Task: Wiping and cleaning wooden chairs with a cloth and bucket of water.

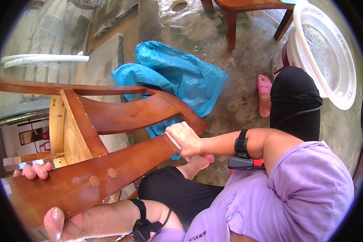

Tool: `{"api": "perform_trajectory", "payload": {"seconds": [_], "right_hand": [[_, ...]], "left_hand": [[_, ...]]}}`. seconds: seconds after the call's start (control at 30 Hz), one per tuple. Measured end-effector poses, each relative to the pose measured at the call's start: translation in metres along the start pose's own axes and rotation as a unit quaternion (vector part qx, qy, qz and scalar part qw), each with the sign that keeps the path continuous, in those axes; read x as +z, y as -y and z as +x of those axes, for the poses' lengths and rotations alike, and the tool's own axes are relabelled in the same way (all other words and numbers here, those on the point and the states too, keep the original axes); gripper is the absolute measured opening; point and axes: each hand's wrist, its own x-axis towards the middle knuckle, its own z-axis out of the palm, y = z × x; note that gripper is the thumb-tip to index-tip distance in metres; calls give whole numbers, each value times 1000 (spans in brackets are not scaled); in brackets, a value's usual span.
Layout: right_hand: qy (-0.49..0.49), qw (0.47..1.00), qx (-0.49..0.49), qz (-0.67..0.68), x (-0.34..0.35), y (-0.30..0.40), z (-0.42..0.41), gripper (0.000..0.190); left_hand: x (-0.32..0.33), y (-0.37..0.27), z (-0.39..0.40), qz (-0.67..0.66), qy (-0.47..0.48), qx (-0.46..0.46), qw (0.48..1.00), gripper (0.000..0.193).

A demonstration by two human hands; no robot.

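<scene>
A reddish-brown varnished wooden chair (130, 113) lies tipped over before me, pale unvarnished wood showing on its inner frame. Its broad flat leg (87, 181), with two round wooden plugs, slants across my lap side. My left hand (57, 208) grips the lower-left end of this leg, thumb on the near edge and fingertips over the far edge. At the opposite end, my right hand (184, 139) is closed over a pad (173, 141) and presses it on the wood. Only the pad's whitish, textured edge shows; the rest is hidden under the hand.
A crumpled blue woven sack (181, 75) lies beyond the chair. At the right, a white plastic basin (326, 54) holding water rests on a bucket (281, 59). Another wooden chair (230, 24) stands on the wet concrete floor. White pipes (48, 59) lie at the left.
</scene>
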Motion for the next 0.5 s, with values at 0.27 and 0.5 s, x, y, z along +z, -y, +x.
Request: {"api": "perform_trajectory", "payload": {"seconds": [0.27, 0.5], "right_hand": [[-67, 997, 5, -36, -16, -10, 15, 62], [-150, 987, -28, -53, -37, -27, 41, 62]], "left_hand": [[-17, -15, 30, 122, 46, 44, 990, 75], [15, -16, 45, 140, 89, 86, 982, 80]]}}
